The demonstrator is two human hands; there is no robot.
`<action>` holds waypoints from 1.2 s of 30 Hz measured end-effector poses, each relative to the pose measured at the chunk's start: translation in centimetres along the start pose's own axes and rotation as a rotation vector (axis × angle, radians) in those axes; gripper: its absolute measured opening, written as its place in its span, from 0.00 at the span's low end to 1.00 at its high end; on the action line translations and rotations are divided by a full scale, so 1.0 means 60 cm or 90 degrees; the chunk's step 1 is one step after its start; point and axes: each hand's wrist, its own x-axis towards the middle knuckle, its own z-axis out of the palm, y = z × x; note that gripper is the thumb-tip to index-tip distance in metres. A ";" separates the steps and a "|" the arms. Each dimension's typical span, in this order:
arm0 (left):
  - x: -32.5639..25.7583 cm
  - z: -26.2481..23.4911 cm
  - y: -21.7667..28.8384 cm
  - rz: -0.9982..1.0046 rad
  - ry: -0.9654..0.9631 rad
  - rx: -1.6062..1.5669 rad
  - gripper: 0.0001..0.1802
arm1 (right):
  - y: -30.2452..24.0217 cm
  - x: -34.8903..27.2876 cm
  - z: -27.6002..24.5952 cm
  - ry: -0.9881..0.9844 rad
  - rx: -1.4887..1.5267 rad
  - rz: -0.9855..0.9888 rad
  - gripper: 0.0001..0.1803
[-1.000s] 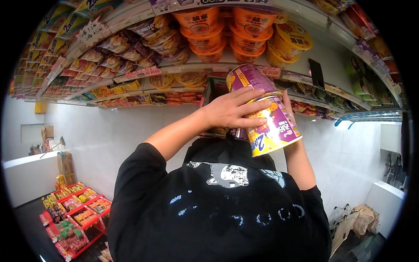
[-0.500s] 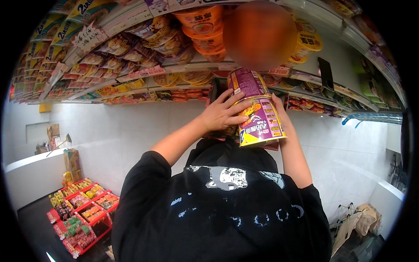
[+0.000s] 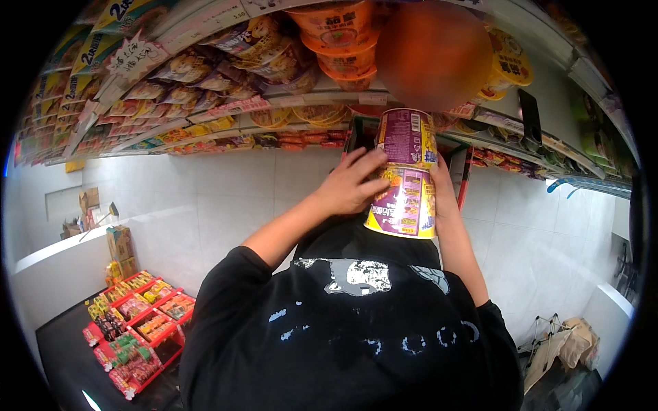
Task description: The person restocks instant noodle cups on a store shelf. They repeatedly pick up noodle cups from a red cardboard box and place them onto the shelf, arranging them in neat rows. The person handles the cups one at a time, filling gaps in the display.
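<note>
Two purple and yellow instant noodle cups are held end to end in front of my chest, an upper cup (image 3: 397, 138) touching a lower cup (image 3: 404, 205). From the left, my left hand (image 3: 353, 181) presses its fingers against their sides near the seam. My right hand (image 3: 444, 186) grips the pair from the right, its fingers partly hidden behind them. Beyond the cups, a dark crate (image 3: 463, 168) with red and green edges shows in part.
Shelves ahead bear orange noodle tubs (image 3: 343, 31), yellow tubs (image 3: 510, 63) and packed noodle bowls (image 3: 247, 44). A black phone-like slab (image 3: 529, 118) rests on the shelf at right. A red snack rack (image 3: 152, 325) stands at lower left. One round orange area is blurred.
The two cups have turned in my hands, so more of their side panels and a barcode face me. They look straighter upright. My left hand has slid slightly off their front.
</note>
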 end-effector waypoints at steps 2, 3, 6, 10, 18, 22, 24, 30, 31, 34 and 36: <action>-0.016 0.006 -0.008 -0.130 0.076 0.011 0.35 | 0.010 -0.008 0.016 0.059 -0.043 -0.008 0.42; -0.024 0.012 -0.012 -0.220 0.083 -0.004 0.36 | 0.012 -0.011 0.024 0.089 -0.066 -0.011 0.41; -0.046 0.031 -0.019 -0.429 0.064 0.014 0.42 | 0.042 -0.002 0.008 0.095 -0.103 -0.039 0.42; -0.063 0.042 -0.014 -0.665 -0.115 -0.121 0.44 | 0.064 0.011 0.009 0.133 -0.182 -0.046 0.44; -0.095 0.050 -0.016 -0.552 -0.018 -0.271 0.43 | 0.094 0.036 0.009 0.163 -0.269 0.001 0.48; -0.114 0.066 -0.025 -0.528 0.022 -0.326 0.40 | 0.066 0.038 0.040 0.175 -0.227 0.107 0.49; -0.106 0.059 -0.022 -0.564 -0.003 -0.351 0.39 | 0.061 0.038 0.061 0.175 -0.220 0.109 0.50; -0.107 0.064 -0.020 -0.565 0.026 -0.365 0.36 | 0.147 0.065 0.009 0.242 -0.409 0.018 0.55; -0.109 0.065 -0.019 -0.567 0.026 -0.357 0.36 | 0.156 0.070 0.001 0.250 -0.397 0.040 0.57; -0.101 0.064 -0.019 -0.568 0.024 -0.343 0.36 | 0.143 0.076 0.015 0.220 -0.429 0.051 0.56; -0.094 0.063 -0.016 -0.552 0.033 -0.341 0.36 | 0.161 0.096 0.000 0.230 -0.481 0.035 0.47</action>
